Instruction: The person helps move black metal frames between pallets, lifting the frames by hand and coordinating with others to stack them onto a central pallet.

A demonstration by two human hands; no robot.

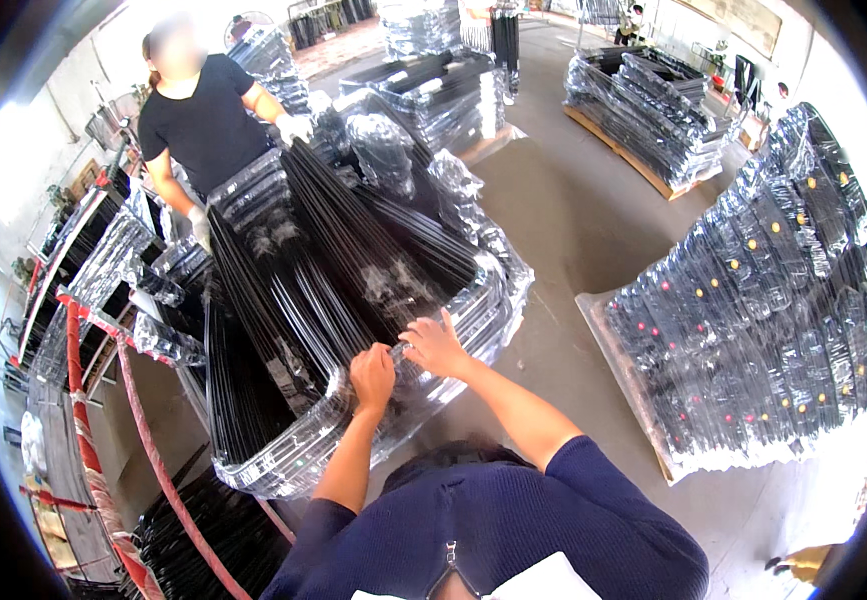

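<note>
Below me is a large stack of long black rods (323,290), its near ends bundled in clear plastic wrap (283,450). My left hand (372,378) is curled closed at the wrapped near edge; whatever its fingers hold is hidden. Just right of it, my right hand (435,346) rests over the rod ends, thumb raised and fingers apart. Across the stack, a co-worker in a black T-shirt (208,125) has one white-gloved hand (294,128) at the far end of the rods. The co-worker's other gloved hand (199,228) is at the stack's left side.
A tall plastic-wrapped stack (743,320) with coloured dots stands to the right. Farther back is another wrapped pallet load (643,115). Red-wrapped metal bars (88,440) form a frame at left, beside black rods (203,535) lower down. Grey floor (573,230) runs between the stacks.
</note>
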